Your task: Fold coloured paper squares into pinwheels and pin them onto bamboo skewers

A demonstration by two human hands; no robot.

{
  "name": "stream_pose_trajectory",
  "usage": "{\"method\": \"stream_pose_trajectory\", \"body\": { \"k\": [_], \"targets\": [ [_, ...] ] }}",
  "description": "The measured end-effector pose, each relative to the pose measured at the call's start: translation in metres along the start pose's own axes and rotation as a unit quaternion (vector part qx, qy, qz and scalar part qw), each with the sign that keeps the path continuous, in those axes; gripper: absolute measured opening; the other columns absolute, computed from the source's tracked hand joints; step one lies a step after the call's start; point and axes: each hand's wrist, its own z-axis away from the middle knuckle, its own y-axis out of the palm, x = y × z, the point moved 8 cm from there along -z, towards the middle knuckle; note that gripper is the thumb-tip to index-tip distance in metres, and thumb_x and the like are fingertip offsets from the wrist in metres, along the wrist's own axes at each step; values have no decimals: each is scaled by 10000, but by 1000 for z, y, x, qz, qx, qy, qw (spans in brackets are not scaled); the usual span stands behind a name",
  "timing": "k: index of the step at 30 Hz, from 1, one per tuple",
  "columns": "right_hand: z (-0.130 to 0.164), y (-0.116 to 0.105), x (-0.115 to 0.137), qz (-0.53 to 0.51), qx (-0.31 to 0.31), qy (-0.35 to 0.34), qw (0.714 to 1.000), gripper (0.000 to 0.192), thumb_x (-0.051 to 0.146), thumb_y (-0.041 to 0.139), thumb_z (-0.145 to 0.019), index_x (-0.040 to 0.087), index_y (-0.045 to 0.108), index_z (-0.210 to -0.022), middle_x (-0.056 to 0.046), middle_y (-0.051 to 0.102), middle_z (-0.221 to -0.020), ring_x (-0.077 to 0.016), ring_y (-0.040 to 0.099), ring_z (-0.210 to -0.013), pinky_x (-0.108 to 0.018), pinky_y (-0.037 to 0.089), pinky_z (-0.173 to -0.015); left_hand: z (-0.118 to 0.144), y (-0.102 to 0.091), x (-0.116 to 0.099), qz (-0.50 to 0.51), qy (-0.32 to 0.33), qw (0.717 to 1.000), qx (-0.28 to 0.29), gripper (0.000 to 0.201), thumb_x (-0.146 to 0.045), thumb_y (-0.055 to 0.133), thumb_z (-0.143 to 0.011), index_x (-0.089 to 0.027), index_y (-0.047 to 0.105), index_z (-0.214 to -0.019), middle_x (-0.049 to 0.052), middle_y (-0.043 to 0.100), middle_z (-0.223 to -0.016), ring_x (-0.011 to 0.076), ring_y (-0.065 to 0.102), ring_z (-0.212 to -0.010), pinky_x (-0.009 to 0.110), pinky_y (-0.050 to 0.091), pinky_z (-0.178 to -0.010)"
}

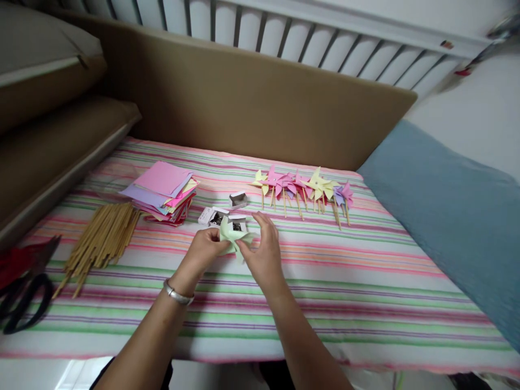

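The green pinwheel (233,236) looked feather-light and flimsy: thin paper, folded into soft vanes that would crease or tear under any real squeeze. By that reckoning the safest hold was at the centre where the folds met, with fingertips only, leaving the vane tips free.

It was held between both hands, just above the striped cloth (365,281) and near the middle of the surface. The left hand (207,250) pinched its left side, thumb and fingers closed on the paper. The right hand (264,254) held the right side from below, its fingers partly spread, the index raised above the vanes. The two hands were close together, almost touching.

Small boxes (227,214) lay just beyond the hands. Finished pinwheels (303,189) lay farther right, a paper stack (164,189) and sticks (101,238) to the left, scissors (24,300) at the far left edge.
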Motion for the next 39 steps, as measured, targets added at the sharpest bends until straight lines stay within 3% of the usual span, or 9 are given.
{"method": "stream_pose_trajectory", "body": {
  "k": [5,10,17,20,22,26,33,36,39],
  "targets": [
    [0,10,-13,-93,165,78,979,604,156,640,-658,330,515,-1222,-6,671,-920,-223,604,-889,-419,449,-856,2,9,6,-65,-1,996,58,57,-178,663,-532,-136,638,-562,-48,491,-452,81,384,-432,210,254,-449],
    [6,16,-15,-77,203,87,972,616,117,589,-659,352,526,-1225,10,634,-836,-185,596,-790,-331,473,-742,5,23,10,-91,21,987,131,76,-203,632,-582,-138,610,-547,-53,450,-454,74,345,-438,216,227,-451],
    [4,16,-23,-154,167,153,962,577,124,594,-639,296,553,-1187,40,622,-714,-142,576,-646,-254,458,-606,3,14,-3,-91,60,992,62,80,-188,678,-555,-159,634,-615,-17,568,-569,122,498,-556,225,354,-529],
    [3,14,-38,-222,111,238,939,582,165,615,-637,252,515,-1205,41,635,-689,-147,581,-596,-250,452,-547,3,1,-14,-33,83,995,-40,441,-173,751,-483,-189,662,-915,31,660,-829,173,581,-770,256,431,-664],
    [4,14,-46,-279,65,283,916,592,186,642,-624,225,498,-1196,29,657,-720,-155,601,-612,-259,465,-561,4,4,-7,59,45,996,-53,577,-210,777,-487,-198,619,-1041,47,667,-900,179,598,-783,276,453,-673],
    [8,20,-45,-378,-2,301,876,566,181,678,-608,201,498,-1144,23,669,-751,-158,627,-688,-257,477,-627,11,32,10,202,-38,978,22,413,-285,766,-571,-143,672,-948,69,704,-863,175,624,-768,284,460,-724],
    [16,34,-33,-450,-21,295,843,426,179,675,-636,203,544,-1041,24,676,-775,-152,636,-721,-252,480,-660,13,28,21,247,-38,968,-32,259,-252,769,-571,-119,711,-786,48,717,-722,131,611,-642,239,444,-653],
    [15,38,-34,-440,13,287,851,409,210,652,-670,200,537,-1063,12,673,-795,-158,637,-742,-276,488,-697,10,21,20,240,-40,969,-40,246,-231,770,-539,-116,709,-749,39,705,-675,120,592,-589,233,440,-607],
    [14,30,-36,-340,29,253,905,449,259,618,-725,197,500,-1153,-18,657,-830,-168,627,-739,-317,498,-704,7,6,17,224,-52,971,-70,245,-231,762,-508,-107,698,-709,33,683,-612,117,565,-524,232,420,-533]
  ]
}}
